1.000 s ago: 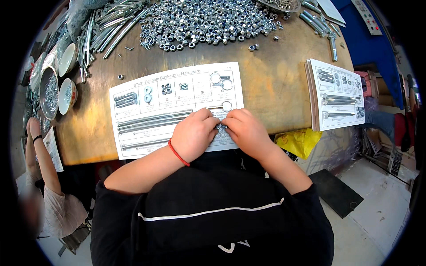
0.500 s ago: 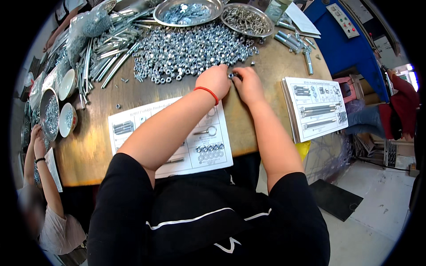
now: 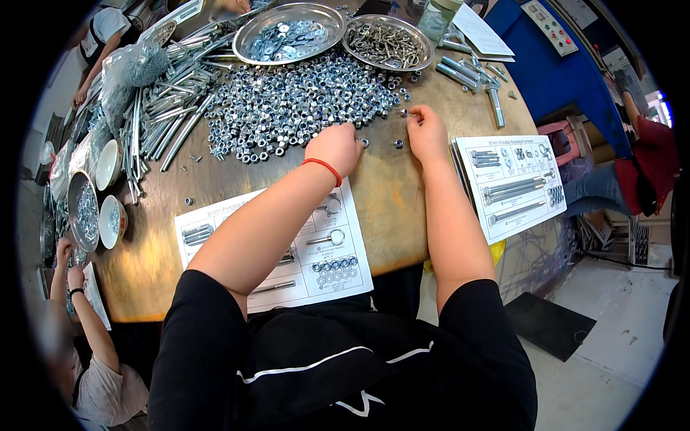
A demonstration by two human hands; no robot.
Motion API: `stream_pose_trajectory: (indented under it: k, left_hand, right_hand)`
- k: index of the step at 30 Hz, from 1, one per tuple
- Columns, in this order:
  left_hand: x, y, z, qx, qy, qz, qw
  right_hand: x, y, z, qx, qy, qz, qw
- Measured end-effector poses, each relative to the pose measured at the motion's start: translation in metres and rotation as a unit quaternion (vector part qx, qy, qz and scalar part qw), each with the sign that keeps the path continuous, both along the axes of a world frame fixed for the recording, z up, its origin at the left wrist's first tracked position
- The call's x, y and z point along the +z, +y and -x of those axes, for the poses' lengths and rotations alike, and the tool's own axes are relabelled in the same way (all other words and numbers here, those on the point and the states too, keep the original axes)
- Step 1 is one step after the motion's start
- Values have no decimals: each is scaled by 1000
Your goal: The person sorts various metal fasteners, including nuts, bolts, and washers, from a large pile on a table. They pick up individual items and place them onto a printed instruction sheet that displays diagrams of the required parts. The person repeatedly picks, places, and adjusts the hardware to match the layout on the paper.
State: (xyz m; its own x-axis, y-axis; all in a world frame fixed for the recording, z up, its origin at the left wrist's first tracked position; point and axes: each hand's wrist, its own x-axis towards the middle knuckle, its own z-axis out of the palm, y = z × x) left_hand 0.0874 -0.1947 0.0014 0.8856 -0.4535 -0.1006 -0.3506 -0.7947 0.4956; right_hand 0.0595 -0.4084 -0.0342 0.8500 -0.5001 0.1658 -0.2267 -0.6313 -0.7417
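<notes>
Three nuts are seen on the table [image 3: 388, 223], right of the nut pile [image 3: 302, 100]: one [image 3: 365, 143] by the left hand [image 3: 336, 149], one [image 3: 399, 144] between the hands, one [image 3: 404, 113] by the right hand's fingertips [image 3: 413, 110]. The hands, held together half a second ago, are now parted. Whether either nut is gripped cannot be told. Two trays [image 3: 246, 37] are placed far, three bowls [image 3: 108, 164] left, and one sheet [image 3: 352, 215] near.

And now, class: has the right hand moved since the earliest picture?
Yes: forward and rightward. The right hand was over the sheet; now it is beyond the sheet's far edge, near the nut pile.
</notes>
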Motion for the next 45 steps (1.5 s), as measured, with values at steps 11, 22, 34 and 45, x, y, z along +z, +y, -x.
stream_pose_trajectory:
  k: [11,22,34,45]
  left_hand:
    - [3,1,8,-18,-57,49,997]
    - [25,48,18,-44,-45,127,990]
    - [18,155,189,-164,-78,132,975]
    - [-7,141,201,-77,-71,143,984]
  right_hand:
    - [4,1,-19,36,46,129,990]
    - [17,0,37,179,65,71,979]
    - [56,130,196,405,-15,55,912]
    - [37,151,210,363,72,36,928]
